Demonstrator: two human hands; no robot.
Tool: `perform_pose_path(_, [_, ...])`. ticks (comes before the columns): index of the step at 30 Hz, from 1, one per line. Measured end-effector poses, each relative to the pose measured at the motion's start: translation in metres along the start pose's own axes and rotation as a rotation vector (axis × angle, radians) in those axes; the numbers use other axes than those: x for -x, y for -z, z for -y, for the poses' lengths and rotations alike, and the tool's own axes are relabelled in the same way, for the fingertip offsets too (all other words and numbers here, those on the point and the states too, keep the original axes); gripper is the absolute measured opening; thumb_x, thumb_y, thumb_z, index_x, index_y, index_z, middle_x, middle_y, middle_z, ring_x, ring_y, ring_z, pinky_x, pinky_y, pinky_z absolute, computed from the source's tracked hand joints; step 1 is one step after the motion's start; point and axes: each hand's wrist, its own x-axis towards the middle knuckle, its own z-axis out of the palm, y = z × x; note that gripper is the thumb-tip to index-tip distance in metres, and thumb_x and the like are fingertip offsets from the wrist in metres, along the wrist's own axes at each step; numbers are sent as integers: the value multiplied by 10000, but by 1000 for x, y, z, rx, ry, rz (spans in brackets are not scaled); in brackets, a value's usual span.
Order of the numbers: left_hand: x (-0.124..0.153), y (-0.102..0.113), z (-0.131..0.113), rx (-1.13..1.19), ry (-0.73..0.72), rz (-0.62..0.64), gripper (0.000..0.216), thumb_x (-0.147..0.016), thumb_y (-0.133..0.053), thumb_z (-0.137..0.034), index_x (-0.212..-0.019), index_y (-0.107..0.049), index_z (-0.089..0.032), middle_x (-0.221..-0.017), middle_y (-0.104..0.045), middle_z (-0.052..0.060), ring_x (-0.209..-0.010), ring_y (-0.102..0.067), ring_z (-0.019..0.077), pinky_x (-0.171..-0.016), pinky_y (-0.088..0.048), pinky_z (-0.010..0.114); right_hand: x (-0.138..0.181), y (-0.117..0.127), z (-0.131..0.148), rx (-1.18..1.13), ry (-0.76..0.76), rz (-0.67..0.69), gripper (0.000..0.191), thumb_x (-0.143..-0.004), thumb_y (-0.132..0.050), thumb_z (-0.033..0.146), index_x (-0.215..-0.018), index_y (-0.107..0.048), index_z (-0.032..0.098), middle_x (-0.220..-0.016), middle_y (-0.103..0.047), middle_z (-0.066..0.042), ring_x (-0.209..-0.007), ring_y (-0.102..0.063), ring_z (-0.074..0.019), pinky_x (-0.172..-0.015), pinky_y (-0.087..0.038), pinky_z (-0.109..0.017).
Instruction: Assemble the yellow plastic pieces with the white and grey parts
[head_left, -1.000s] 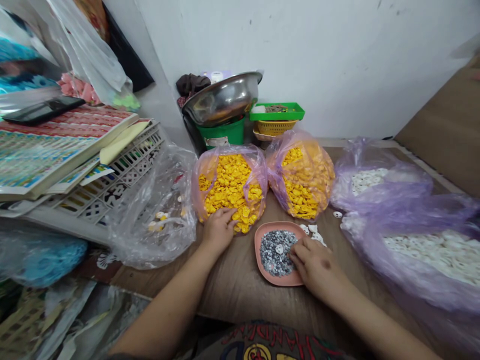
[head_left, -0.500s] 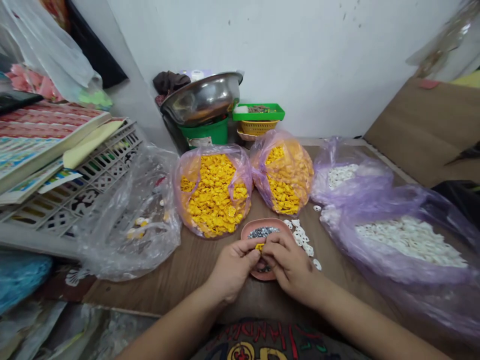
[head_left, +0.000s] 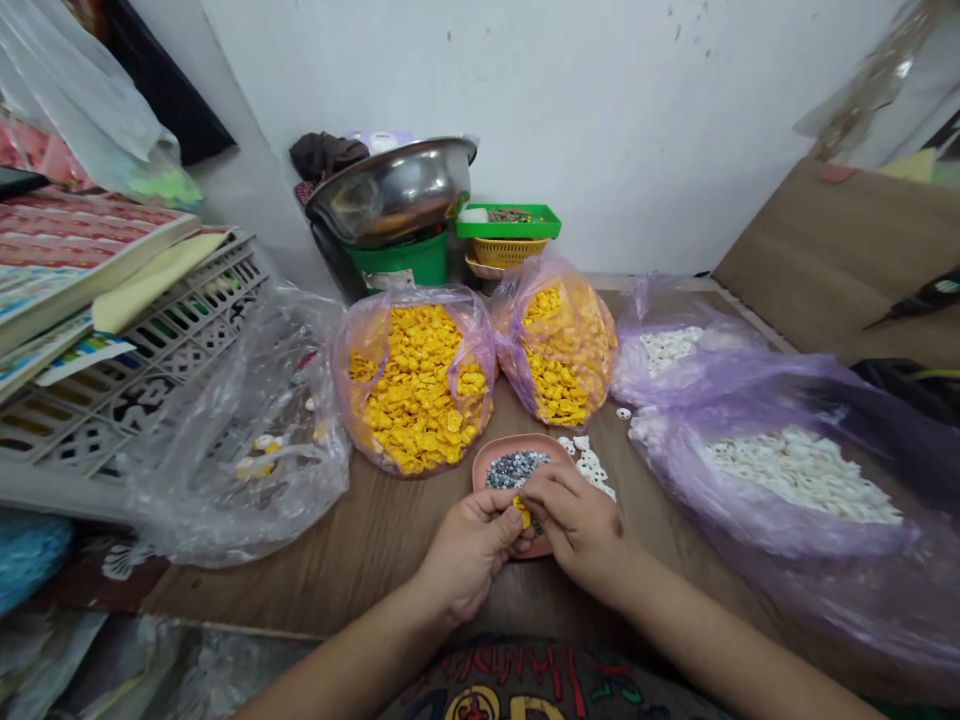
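My left hand (head_left: 466,545) and my right hand (head_left: 576,522) meet over the near edge of a small pink dish (head_left: 491,458) of tiny grey pieces. Both pinch one small yellow piece (head_left: 522,512) between their fingertips. Beyond the dish stand two purple plastic bags of yellow pieces, one in the middle (head_left: 414,375) and one to its right (head_left: 559,340). Several loose white pieces (head_left: 589,460) lie on the wooden table just right of the dish.
Purple bags of white pieces (head_left: 787,470) fill the right side. A clear crumpled bag (head_left: 240,440) lies at left beside a white lattice tray (head_left: 135,370) with stacked printed sheets. At the back stand a steel bowl (head_left: 390,190) on a green bucket and a green basket (head_left: 510,222).
My left hand left the middle yellow bag and my right hand left the dish; both came together in front of me around a yellow piece. The camera swung slightly right.
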Motion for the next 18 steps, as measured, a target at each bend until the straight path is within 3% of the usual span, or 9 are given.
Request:
perform_pose_path(8, [-2,1,0,81,32,78,271,-493,-795,-251,-643,-649,-79,-536,-599,17,-509,-534,73,-562,-470,206,-2,6,8,243,69,95,189,-812,-421,126,-852,-604,150,-772,-605,-75,-680,-530,-170,-570,-419,-275])
perform_pose_path(13, [-7,0,-5,154,48,79,283,-518,-784,-186,-754,-650,-107,-582,-626,9,-485,-550,61,-493,-458,159,-6,8,6,240,120,89,297,-800,-398,95,-1031,-571,167,-976,-621,-94,-849,-560,-196,-684,-461,-320])
perform_pose_path(16, [-9,0,-8,174,51,-1,377,-479,-798,-145,-822,-643,-154,-550,-619,-26,-435,-547,58,-446,-455,151,-18,12,-19,171,32,48,334,-795,-374,72,-1057,-562,159,-1000,-616,-87,-918,-556,-165,-771,-461,-283])
perform_pose_path(18, [-9,1,-8,169,53,-34,368,-457,-804,-134,-787,-641,-155,-515,-608,-37,-419,-549,63,-440,-464,156,-28,15,-44,319,-133,-14,294,-778,-409,84,-975,-612,164,-935,-628,-89,-880,-564,-186,-789,-449,-312])
